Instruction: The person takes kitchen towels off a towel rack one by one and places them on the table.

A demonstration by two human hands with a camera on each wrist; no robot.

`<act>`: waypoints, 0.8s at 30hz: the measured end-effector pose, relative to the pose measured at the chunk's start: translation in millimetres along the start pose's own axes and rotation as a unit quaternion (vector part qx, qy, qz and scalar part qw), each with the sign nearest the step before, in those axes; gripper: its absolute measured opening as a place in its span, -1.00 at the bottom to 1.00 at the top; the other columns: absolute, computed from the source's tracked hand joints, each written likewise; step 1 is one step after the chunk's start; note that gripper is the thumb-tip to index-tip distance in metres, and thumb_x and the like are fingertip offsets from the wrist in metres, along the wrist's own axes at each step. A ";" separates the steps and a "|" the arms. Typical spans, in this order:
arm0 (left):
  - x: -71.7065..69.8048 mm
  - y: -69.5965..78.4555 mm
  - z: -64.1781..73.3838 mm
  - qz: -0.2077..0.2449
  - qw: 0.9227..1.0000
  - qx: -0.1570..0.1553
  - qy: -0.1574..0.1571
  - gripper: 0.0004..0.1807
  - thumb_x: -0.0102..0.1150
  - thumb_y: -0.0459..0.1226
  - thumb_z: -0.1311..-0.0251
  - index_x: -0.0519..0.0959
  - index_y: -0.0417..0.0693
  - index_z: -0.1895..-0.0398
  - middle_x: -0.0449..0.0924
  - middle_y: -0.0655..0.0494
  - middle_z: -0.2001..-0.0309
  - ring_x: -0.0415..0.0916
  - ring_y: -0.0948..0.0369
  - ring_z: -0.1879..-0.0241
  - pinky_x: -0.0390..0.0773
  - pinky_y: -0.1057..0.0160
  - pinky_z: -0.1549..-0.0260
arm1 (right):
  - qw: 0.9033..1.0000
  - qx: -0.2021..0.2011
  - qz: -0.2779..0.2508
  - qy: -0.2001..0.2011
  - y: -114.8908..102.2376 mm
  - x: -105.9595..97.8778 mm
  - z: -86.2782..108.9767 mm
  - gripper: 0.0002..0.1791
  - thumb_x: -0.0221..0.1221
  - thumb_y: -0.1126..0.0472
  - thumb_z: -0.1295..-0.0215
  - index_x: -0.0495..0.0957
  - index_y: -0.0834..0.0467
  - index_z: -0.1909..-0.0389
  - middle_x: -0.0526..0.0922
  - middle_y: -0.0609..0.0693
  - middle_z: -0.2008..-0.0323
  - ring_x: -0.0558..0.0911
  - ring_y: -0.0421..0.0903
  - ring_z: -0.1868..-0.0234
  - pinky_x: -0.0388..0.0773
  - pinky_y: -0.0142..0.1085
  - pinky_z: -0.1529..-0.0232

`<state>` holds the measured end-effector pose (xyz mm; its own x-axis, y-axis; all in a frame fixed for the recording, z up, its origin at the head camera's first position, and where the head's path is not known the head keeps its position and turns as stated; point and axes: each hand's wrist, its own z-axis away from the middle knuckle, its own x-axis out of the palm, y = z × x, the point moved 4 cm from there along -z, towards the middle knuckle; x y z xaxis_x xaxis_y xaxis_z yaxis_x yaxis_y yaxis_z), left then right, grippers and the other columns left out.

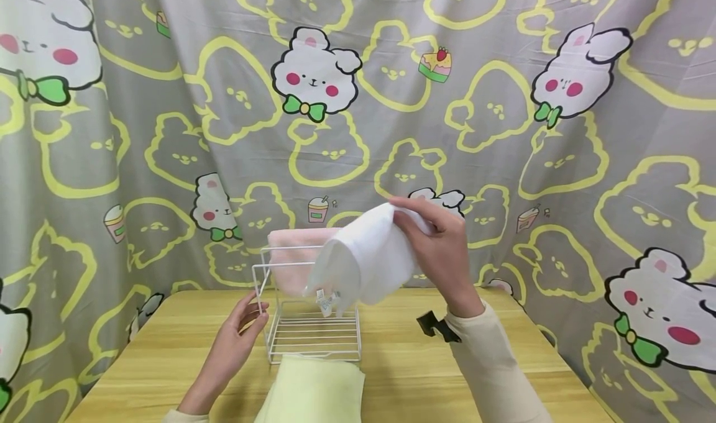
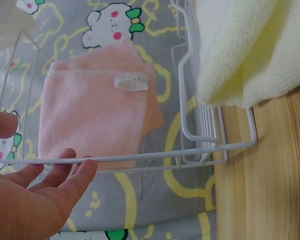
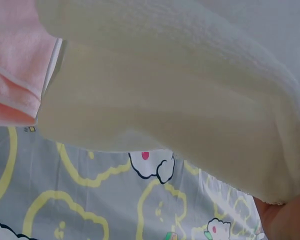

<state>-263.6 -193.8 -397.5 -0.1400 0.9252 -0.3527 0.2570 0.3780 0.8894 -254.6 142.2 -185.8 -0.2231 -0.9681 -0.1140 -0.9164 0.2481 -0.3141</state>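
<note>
My right hand pinches a white towel by its upper edge. The towel hangs folded over the right side of a white wire rack, and its lower part sags in a loop with a label. Filling most of the right wrist view is the towel in shadow. At the rack's left side, my left hand has its fingers round the upright wire; in the left wrist view the thumb stands apart from it. A folded pink towel hangs at the rack's back, its label showing in the left wrist view.
A pale yellow towel hangs at the rack's front, over the wooden table. Behind the table is a grey curtain with cartoon rabbits. A black bow-shaped piece is by the right sleeve.
</note>
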 end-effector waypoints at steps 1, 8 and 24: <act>0.1 -0.1 -0.1 -0.001 1.000 0.002 0.001 -0.36 0.03 -0.09 -0.44 0.11 0.03 -0.49 0.46 -0.06 -0.23 0.37 -0.01 -0.27 0.45 0.51 0.04 | 1.000 0.004 0.001 0.002 -0.4 -2.9 1.8 -0.78 0.35 0.37 -0.16 0.76 0.07 0.18 0.77 -0.04 0.22 0.70 -0.13 0.18 0.63 -0.32 0.06; 0.6 -0.9 0.4 0.002 1.000 0.006 -0.001 -0.36 0.02 -0.09 -0.44 0.10 0.00 -0.49 0.44 -0.13 -0.24 0.36 -0.05 -0.28 0.48 0.41 -0.02 | 0.999 0.035 0.020 -0.003 0.0 -18.1 18.3 -0.78 0.35 0.35 -0.17 0.75 0.07 0.17 0.76 -0.03 0.19 0.71 -0.15 0.23 0.66 -0.38 0.30; 1.4 -0.8 1.1 0.014 1.000 -0.003 -0.010 -0.34 0.01 -0.08 -0.45 0.07 0.02 -0.51 0.41 -0.11 -0.26 0.34 -0.08 -0.30 0.49 0.25 -0.08 | 0.989 0.095 0.084 -0.071 7.6 -41.1 70.7 -0.71 0.38 0.35 -0.13 0.74 0.02 0.13 0.76 -0.07 0.19 0.71 -0.24 0.24 0.67 -0.39 0.34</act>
<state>-262.9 -192.7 -399.0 -0.1139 0.9360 -0.3331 0.2544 0.3516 0.9009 -228.9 186.3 -250.1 -0.3059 -0.9015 -0.3060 -0.7880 0.4201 -0.4500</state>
